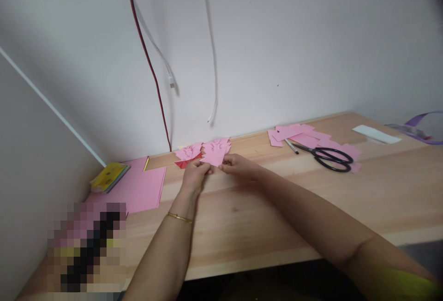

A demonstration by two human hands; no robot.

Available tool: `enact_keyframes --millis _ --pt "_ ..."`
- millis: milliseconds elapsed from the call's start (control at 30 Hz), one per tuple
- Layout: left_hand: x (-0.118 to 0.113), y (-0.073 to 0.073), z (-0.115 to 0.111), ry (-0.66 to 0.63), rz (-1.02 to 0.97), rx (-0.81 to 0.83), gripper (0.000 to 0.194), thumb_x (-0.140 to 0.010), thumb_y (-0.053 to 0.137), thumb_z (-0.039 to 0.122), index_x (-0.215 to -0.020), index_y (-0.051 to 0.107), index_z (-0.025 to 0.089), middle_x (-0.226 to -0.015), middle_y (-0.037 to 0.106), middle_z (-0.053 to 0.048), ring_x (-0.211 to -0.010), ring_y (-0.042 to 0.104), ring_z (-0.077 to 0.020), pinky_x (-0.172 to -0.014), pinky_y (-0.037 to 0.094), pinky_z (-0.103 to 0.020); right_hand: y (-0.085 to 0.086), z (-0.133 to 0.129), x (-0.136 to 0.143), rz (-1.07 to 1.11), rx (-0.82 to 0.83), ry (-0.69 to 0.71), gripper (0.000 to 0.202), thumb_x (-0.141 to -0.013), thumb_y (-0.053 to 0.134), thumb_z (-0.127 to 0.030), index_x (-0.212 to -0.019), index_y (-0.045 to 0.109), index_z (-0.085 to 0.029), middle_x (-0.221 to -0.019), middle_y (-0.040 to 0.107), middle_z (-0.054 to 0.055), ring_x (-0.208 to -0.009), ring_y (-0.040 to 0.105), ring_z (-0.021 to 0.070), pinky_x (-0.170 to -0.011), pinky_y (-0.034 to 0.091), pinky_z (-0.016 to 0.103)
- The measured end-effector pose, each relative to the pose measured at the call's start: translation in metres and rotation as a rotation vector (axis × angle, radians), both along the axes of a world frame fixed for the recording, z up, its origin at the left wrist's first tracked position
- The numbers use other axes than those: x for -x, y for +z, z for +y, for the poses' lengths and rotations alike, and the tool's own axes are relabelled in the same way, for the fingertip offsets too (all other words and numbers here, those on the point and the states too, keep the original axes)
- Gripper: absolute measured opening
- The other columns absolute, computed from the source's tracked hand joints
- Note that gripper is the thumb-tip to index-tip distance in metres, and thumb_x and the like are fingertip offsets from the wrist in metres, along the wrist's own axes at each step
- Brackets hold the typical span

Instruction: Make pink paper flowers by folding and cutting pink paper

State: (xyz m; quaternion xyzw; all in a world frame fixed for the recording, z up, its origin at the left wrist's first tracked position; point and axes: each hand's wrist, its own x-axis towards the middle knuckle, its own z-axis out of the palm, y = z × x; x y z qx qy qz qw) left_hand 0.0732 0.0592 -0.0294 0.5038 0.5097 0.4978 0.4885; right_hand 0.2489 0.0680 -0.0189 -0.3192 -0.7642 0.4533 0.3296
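Note:
A pink paper cutout [213,154] with a jagged, slitted top edge is pinched at its lower end by both hands. My left hand [195,174] grips its lower left side, fingers closed. On the lower right side, my right hand [237,166] has thumb and fingers closed on the same paper. Just behind and left of my left hand lies another pink cutout [188,152] with similar slits. A red piece [185,161] shows beneath it, partly covered.
Black-handled scissors [332,159], a pen [291,147] and pink paper scraps [297,134] lie to the right, near a white strip [376,135]. Pink sheets [141,195] and a yellow packet [110,176] occupy the left. Cables [152,70] hang along the wall.

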Motion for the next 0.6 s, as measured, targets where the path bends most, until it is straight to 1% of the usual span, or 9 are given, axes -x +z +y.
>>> enact_keyframes --millis 100,133,200,267,367,433,500,567,600 --pt "0.008 0.009 0.000 0.075 0.145 -0.039 0.007 -0.057 0.061 0.014 -0.051 0.058 0.015 -0.046 0.051 0.002 -0.044 0.039 -0.0069 -0.044 0.026 -0.020 0.000 0.000 -0.002 -0.046 0.002 -0.044 0.018 -0.078 0.050 -0.031 -0.076 0.055 -0.014 -0.065 0.046 -0.003 -0.061 0.040 0.0092 -0.056 0.029 0.021" --pt "0.012 0.012 0.000 0.099 0.157 -0.052 0.006 -0.057 0.061 0.015 -0.052 0.059 0.015 -0.046 0.051 0.003 -0.044 0.039 -0.0070 -0.044 0.026 -0.020 -0.001 0.000 -0.003 -0.057 0.004 -0.055 0.018 -0.078 0.050 -0.032 -0.074 0.053 -0.015 -0.065 0.044 -0.004 -0.060 0.039 0.0090 -0.056 0.028 0.021" --pt "0.023 0.017 0.001 0.155 0.160 -0.091 0.007 -0.058 0.062 0.015 -0.052 0.059 0.015 -0.046 0.051 0.003 -0.045 0.039 -0.0068 -0.043 0.026 -0.019 -0.003 0.001 -0.005 -0.064 0.017 -0.067 0.018 -0.078 0.051 -0.033 -0.072 0.052 -0.016 -0.064 0.043 -0.004 -0.059 0.038 0.0087 -0.055 0.027 0.021" --pt "0.034 0.022 0.003 0.250 0.163 -0.135 0.009 -0.058 0.064 0.014 -0.051 0.058 0.015 -0.048 0.052 0.002 -0.047 0.041 -0.0071 -0.043 0.027 -0.019 -0.005 0.002 -0.007 -0.036 0.055 -0.066 0.019 -0.077 0.052 -0.034 -0.072 0.051 -0.016 -0.065 0.045 -0.004 -0.059 0.039 0.0088 -0.055 0.028 0.021" --pt "0.039 0.022 0.005 0.336 0.047 -0.131 0.016 -0.062 0.067 0.020 -0.052 0.056 0.015 -0.051 0.053 0.001 -0.050 0.045 -0.0078 -0.047 0.035 -0.019 -0.009 0.005 -0.009 0.036 0.134 -0.090 0.024 -0.076 0.056 -0.039 -0.071 0.052 -0.015 -0.065 0.049 -0.003 -0.060 0.042 0.0092 -0.055 0.030 0.021" --pt "0.032 0.017 0.005 0.242 -0.116 -0.074 0.018 -0.065 0.070 0.029 -0.062 0.059 0.015 -0.057 0.056 0.001 -0.054 0.049 -0.0085 -0.053 0.042 -0.021 -0.011 0.007 -0.007 0.071 0.167 -0.120 0.029 -0.075 0.058 -0.043 -0.070 0.053 -0.015 -0.064 0.051 -0.002 -0.059 0.044 0.0093 -0.055 0.032 0.022" --pt "0.017 0.009 0.002 0.037 -0.232 0.009 0.027 -0.064 0.075 0.036 -0.074 0.063 0.014 -0.063 0.059 0.000 -0.056 0.053 -0.0092 -0.060 0.048 -0.025 -0.013 0.007 -0.004 0.096 0.180 -0.144 0.032 -0.073 0.061 -0.046 -0.069 0.053 -0.015 -0.062 0.052 -0.002 -0.058 0.045 0.0092 -0.055 0.034 0.022" --pt "0.002 0.001 -0.001 -0.119 -0.252 0.053 0.029 -0.062 0.077 0.035 -0.074 0.062 0.013 -0.065 0.060 -0.001 -0.059 0.056 -0.0101 -0.063 0.048 -0.026 -0.014 0.006 0.000 0.123 0.180 -0.147 0.033 -0.071 0.063 -0.046 -0.068 0.055 -0.014 -0.062 0.054 -0.002 -0.058 0.047 0.0095 -0.056 0.035 0.022" --pt "-0.004 -0.002 -0.002 -0.134 -0.269 0.054 0.029 -0.061 0.078 0.034 -0.070 0.059 0.014 -0.062 0.059 0.000 -0.058 0.056 -0.0106 -0.063 0.048 -0.027 -0.014 0.005 0.002 0.136 0.177 -0.138 0.033 -0.070 0.065 -0.046 -0.068 0.056 -0.014 -0.063 0.055 -0.001 -0.059 0.048 0.0098 -0.057 0.036 0.022"
